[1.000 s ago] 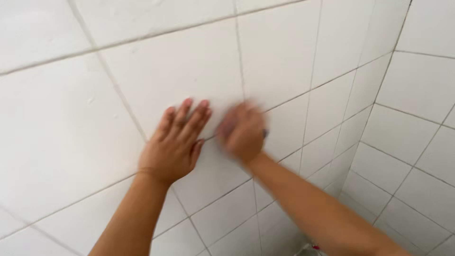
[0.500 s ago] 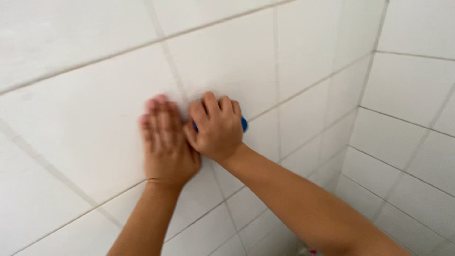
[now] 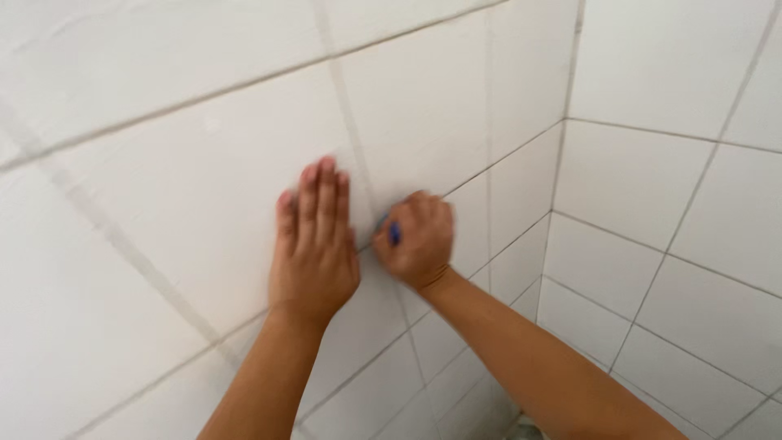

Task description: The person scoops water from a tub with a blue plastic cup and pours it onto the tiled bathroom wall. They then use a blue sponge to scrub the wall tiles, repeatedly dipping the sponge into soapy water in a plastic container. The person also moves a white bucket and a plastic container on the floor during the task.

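**Hands on a tiled wall, one small blue tool**

Left hand (image 3: 314, 244) lies flat and fully open on a white wall tile (image 3: 204, 204), fingers together, holding nothing. Right hand (image 3: 415, 239) is curled into a fist around a small blue object (image 3: 394, 234), pressed to the grout line (image 3: 358, 179) just beside the left hand. The step in hand appears to be working that joint; continuing calls for steady pressure along it. Count: two hands, one blue object, many tiles.
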